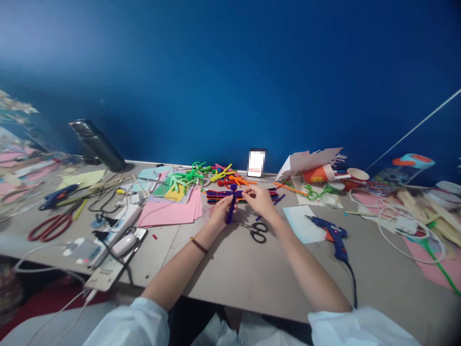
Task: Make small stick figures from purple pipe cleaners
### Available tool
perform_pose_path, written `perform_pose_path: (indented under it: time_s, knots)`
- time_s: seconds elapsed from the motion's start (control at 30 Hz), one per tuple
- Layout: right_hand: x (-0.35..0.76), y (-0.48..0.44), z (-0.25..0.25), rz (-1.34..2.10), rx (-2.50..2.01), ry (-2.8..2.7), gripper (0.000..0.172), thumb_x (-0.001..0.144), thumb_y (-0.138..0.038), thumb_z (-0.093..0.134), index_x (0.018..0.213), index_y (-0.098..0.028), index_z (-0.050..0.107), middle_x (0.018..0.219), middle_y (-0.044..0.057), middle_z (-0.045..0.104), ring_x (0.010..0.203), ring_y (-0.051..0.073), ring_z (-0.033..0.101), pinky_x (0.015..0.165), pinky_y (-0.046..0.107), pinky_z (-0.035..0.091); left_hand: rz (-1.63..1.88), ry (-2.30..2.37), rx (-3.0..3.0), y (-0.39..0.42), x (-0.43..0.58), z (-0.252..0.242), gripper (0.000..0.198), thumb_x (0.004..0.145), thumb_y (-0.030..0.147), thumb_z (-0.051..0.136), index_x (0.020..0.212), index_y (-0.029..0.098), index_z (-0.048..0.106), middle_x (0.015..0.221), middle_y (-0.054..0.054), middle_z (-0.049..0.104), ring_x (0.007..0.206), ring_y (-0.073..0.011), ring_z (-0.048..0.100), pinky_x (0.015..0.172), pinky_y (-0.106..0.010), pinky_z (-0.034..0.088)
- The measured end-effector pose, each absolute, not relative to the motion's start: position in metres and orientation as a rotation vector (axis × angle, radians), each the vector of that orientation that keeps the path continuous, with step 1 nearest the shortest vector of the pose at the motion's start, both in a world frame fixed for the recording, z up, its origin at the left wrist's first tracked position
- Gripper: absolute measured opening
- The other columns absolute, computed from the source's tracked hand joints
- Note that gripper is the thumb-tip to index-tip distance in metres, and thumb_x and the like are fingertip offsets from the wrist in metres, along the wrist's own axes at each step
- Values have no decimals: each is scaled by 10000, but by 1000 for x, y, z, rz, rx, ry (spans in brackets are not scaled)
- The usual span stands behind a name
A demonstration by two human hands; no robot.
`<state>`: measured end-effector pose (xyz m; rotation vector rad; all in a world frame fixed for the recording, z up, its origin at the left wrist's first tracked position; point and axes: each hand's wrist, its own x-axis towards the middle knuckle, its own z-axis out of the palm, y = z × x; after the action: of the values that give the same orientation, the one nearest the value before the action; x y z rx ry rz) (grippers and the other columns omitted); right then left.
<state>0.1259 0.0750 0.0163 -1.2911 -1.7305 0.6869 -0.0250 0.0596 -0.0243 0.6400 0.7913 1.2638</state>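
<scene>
Upright in my left hand (220,211) is a purple pipe cleaner figure (233,193) with a round top and strands hanging below; my fingers and thumb pinch its middle. My right hand (260,199) is just to the right of it, thumb and fingertips pressed together; anything between them is too small to make out. Behind both hands lies a bundle of dark, multicoloured pipe cleaners (213,196). Black-handled scissors (258,232) rest on the table below my hands, blades pointing left. Bent green pipe cleaner shapes (185,179), with yellow, red and orange ones, lie behind to the left.
A phone (256,163) leans on the blue wall. To the right are a blue glue gun (333,234) with its cord, light blue paper (300,223) and paper cups (319,173). Leftward are pink paper (169,214), a power strip (115,233), red-handled scissors (52,227) and a dark flask (101,146).
</scene>
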Motion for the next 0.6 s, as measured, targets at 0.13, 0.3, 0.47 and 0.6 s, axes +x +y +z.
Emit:
perform_pose_path:
  time_s: [0.13, 0.3, 0.47, 0.6]
  knots:
    - [126, 72, 19, 678, -1313, -1761, 94, 753, -272, 554, 725, -198, 604, 678, 13, 683, 647, 172, 643, 626, 265, 449, 1310, 866, 736, 62, -26, -31, 374, 622, 415, 755, 823, 121, 640, 717, -27, 643, 516, -65, 529, 437, -169, 384]
    - [125, 69, 23, 670, -1345, -1835, 75, 765, -249, 556, 750, -209, 619, 693, 7, 695, 698, 181, 664, 651, 267, 459, 1357, 933, 872, 60, -23, -30, 338, 676, 464, 684, 739, 159, 552, 528, 47, 521, 405, -53, 413, 390, -177, 298]
    - [123, 66, 26, 700, -1395, -1879, 81, 771, -217, 558, 789, -215, 637, 736, 16, 710, 749, 188, 673, 655, 260, 468, 1410, 964, 924, 58, -21, -29, 292, 710, 438, 641, 685, 190, 488, 498, 66, 451, 410, -61, 381, 394, -183, 243]
    - [120, 63, 30, 655, -1487, -1927, 105, 786, -232, 560, 801, -223, 663, 742, 26, 714, 746, 194, 666, 628, 254, 454, 1440, 975, 956, 58, -22, -29, 268, 736, 413, 620, 662, 197, 481, 505, 64, 429, 429, -66, 370, 424, -191, 260]
